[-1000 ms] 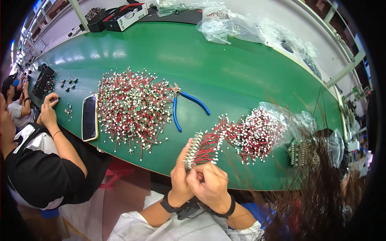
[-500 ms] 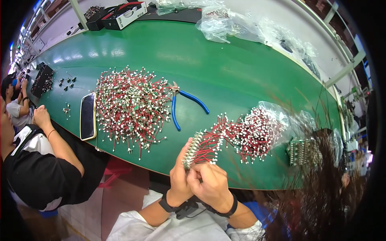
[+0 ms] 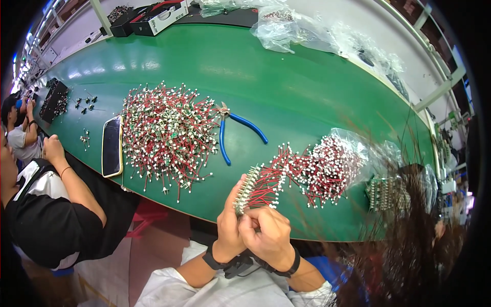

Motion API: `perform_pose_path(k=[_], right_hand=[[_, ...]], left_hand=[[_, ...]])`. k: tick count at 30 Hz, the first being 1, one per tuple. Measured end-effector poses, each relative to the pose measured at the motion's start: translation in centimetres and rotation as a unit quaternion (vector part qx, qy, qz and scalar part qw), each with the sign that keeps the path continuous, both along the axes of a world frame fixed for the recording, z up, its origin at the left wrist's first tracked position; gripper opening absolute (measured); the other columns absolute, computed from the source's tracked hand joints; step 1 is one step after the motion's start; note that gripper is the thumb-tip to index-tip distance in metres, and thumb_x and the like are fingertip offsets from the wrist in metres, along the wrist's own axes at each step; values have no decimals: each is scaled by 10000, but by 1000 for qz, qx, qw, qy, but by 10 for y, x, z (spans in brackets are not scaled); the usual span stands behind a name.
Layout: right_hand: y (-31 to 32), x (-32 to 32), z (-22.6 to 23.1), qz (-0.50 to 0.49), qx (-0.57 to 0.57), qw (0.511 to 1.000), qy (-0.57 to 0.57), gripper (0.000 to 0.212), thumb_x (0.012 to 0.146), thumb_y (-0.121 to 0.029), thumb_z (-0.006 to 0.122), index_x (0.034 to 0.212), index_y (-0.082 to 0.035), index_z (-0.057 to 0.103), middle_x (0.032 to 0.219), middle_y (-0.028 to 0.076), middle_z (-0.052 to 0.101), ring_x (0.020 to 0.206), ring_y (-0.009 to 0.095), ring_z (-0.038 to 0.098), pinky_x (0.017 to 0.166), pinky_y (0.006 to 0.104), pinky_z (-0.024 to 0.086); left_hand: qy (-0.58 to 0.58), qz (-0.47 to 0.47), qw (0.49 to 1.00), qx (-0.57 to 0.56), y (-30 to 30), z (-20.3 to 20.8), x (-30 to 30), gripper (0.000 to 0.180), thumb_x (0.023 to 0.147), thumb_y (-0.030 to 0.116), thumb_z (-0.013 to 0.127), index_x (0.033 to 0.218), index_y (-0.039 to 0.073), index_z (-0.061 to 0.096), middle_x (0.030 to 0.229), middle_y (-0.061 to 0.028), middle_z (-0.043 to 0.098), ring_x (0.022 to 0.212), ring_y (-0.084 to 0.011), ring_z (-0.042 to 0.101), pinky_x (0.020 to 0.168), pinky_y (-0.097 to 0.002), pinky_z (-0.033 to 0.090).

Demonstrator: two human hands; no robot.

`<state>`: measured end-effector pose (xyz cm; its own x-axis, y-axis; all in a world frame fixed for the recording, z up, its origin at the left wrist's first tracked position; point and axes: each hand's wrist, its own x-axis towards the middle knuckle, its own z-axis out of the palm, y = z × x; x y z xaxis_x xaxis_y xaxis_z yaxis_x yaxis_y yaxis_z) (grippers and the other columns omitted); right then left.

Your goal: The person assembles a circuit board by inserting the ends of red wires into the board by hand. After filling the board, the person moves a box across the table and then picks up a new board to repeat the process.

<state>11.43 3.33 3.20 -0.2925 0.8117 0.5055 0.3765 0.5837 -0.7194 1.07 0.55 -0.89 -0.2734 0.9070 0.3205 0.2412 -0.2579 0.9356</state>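
The strip of small boards (image 3: 246,190) is held upright over the table's near edge by the left hand (image 3: 228,227), its fingers laid along the strip's left side. The right hand (image 3: 268,230) is set against its near end, fingers curled inward; whether the strip is pinched between them cannot be told, as the tips are hidden. Red wires (image 3: 266,188) tipped with white connectors are fanned out from the strip's right side. Dark bands are worn on both wrists.

Beyond the hands, the green table (image 3: 204,61) is curved by the lens, and lamp glare is reflected at its far left. A heap of red wires (image 3: 330,171) is spread to the right, with a clear bag (image 3: 355,146) beside it. Blue-handled pliers (image 3: 223,133) are laid open near a larger heap of wired parts (image 3: 169,135), which is flanked on its left by a phone (image 3: 111,147).

Along the back, boxes (image 3: 159,18) and crumpled plastic bags (image 3: 279,28) are lined up by a pale wall. At left, a co-worker in a dark top (image 3: 61,230) is seated; below, a red stool (image 3: 146,220) is partly seen.
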Motion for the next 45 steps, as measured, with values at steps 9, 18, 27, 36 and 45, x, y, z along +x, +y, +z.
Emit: perform_pose_path(k=[9, 18, 27, 36, 45], right_hand=[[1, 5, -1, 15, 12, 999, -45, 125, 755, 42, 713, 821, -17, 625, 659, 73, 594, 547, 231, 587, 517, 346, 476], [2, 7, 10, 16, 37, 996, -80, 157, 784, 67, 696, 913, 5, 631, 761, 131, 658, 641, 298, 634, 602, 384, 506], [1, 6, 10, 19, 28, 996, -88, 153, 789, 75, 695, 911, 13, 624, 765, 128, 652, 639, 299, 632, 603, 378, 510], [0, 2, 5, -4, 36, 998, -58, 137, 798, 81, 698, 901, 13, 638, 798, 136, 659, 669, 322, 645, 610, 388, 519], [3, 2, 10, -7, -16, 999, -38, 112, 814, 61, 704, 860, -23, 646, 794, 133, 675, 686, 333, 651, 638, 387, 516]], left_hand=[[10, 4, 999, -38, 1, -3, 4, 585, 924, 44, 581, 1461, -76, 382, 1482, -276, 476, 1222, -351, 626, 962, -374, 526], [-94, -6, 995, -34, 2, -20, 6, 560, 924, -6, 561, 1453, -86, 396, 1461, -297, 486, 1260, -380, 593, 1023, -393, 491], [-4, 21, 1000, 19, 5, -17, 5, 529, 933, -16, 556, 1438, -85, 413, 1443, -307, 498, 1272, -397, 579, 1041, -407, 481], [20, 14, 999, 45, 6, -18, 5, 525, 935, -37, 540, 1442, -73, 411, 1437, -315, 498, 1300, -418, 551, 1061, -416, 470], [-16, 11, 999, 28, 2, -18, 4, 514, 927, -55, 534, 1428, -79, 417, 1432, -321, 497, 1285, -428, 560, 1045, -411, 483]])
